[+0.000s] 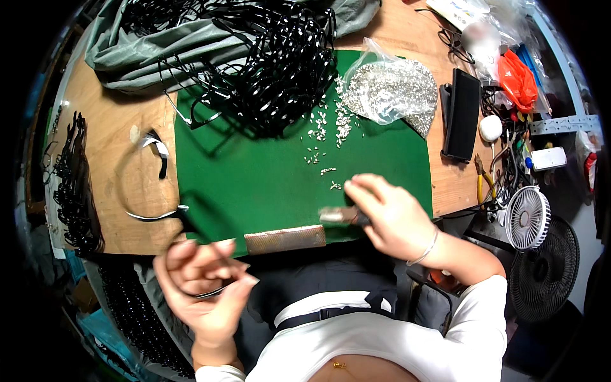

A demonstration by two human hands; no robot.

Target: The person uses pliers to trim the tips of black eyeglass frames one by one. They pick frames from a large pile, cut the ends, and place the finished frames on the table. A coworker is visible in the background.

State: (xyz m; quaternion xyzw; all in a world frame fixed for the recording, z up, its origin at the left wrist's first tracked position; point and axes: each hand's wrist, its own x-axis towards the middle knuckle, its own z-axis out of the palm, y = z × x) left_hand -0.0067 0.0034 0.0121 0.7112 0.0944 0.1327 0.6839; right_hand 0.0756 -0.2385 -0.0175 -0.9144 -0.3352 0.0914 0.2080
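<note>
The left hand (207, 305) is gripping a dark eyeglass frame (207, 295) by the table's (102, 127) near edge; the right hand (401, 219) is gripping a blurred tool (340, 215) over the green mat (254, 178). A clear bag (382, 95) is holding silver pieces (344, 124), others lying loose beside it; left of them, the mat is lying bare.

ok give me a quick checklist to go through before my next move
1. Left hand on the black eyeglass frame: ok, held, though blurred.
2. Right hand on the metal-tipped tool: ok, held.
3. Tool and frame apart: ok, a gap shows between them.
4. Piece at the tool's tip: cannot tell, too blurred.
5. Small silvery pieces gathered together: not ok, some lie scattered on the green mat.
</note>
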